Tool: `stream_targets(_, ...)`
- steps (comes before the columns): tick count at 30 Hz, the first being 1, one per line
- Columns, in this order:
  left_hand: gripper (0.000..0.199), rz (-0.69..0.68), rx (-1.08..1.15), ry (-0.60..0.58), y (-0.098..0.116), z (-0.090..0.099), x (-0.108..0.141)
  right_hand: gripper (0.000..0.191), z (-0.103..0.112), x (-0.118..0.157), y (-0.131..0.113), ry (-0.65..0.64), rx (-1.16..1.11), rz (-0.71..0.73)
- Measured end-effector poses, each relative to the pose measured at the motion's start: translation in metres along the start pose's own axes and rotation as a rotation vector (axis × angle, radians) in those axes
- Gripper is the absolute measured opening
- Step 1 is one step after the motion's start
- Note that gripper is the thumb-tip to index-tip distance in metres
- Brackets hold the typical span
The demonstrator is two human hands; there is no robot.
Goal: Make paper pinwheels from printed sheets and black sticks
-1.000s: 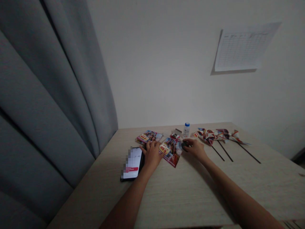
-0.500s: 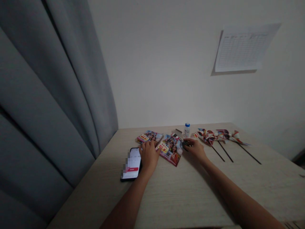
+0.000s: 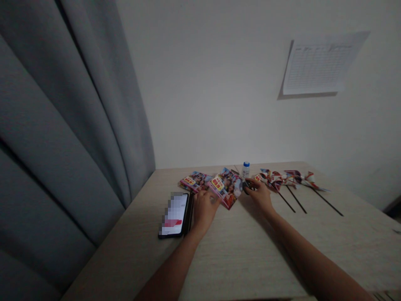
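My left hand (image 3: 206, 209) pinches the lower left edge of a colourful printed paper sheet (image 3: 226, 188), which is raised and turned on its corner. My right hand (image 3: 258, 194) is closed round the black handles of a pair of scissors (image 3: 247, 187). Their thin blades point up and left, behind or against the sheet's right edge; I cannot tell whether they touch it. A stack of similar printed sheets (image 3: 194, 180) lies just behind my left hand. Near my left wrist rests a phone (image 3: 173, 219) with a lit screen, and dark thin sticks (image 3: 189, 213) lie along its right side.
A small bottle with a blue cap (image 3: 246, 169) stands behind my right hand. To the right lie several folded-paper pinwheels (image 3: 282, 179) on black sticks (image 3: 296, 199). A grey curtain (image 3: 78, 125) hangs at the left, and a printed form (image 3: 318, 67) is on the wall.
My left hand has moved right with the sheet, which has turned and lifted. The scissors have shifted slightly right and their blades now show. The sticks beside the phone are uncovered.
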State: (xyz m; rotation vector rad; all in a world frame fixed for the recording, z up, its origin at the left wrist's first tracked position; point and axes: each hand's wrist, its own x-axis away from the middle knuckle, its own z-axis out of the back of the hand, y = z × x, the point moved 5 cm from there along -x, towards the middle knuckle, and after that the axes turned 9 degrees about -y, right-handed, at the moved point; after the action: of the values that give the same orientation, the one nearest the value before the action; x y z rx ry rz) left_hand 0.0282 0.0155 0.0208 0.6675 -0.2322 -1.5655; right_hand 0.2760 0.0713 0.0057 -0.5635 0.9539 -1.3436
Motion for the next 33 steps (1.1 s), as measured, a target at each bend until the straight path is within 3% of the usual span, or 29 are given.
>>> stream_targets(6, 0.010, -0.006, 0.366, -0.041, 0.002, -0.017, -0.002, 0.049, -0.001, 0.001, 0.003, 0.024, -0.075, -0.025)
stream_targets(12, 0.011, 0.258, 0.704, -0.299, -0.009, -0.046, 0.002, 0.048, -0.003, 0.000, 0.007, 0.031, -0.151, -0.054)
stream_targets(15, 0.011, 0.286, 0.744, -0.353, -0.009, -0.050, 0.004, 0.048, -0.002, 0.000, 0.008, 0.035, -0.169, -0.048)
stream_targets(33, 0.013, 0.372, 0.873, -0.317, -0.014, -0.046, 0.003, 0.048, -0.007, 0.002, 0.006, 0.006, -0.151, -0.077)
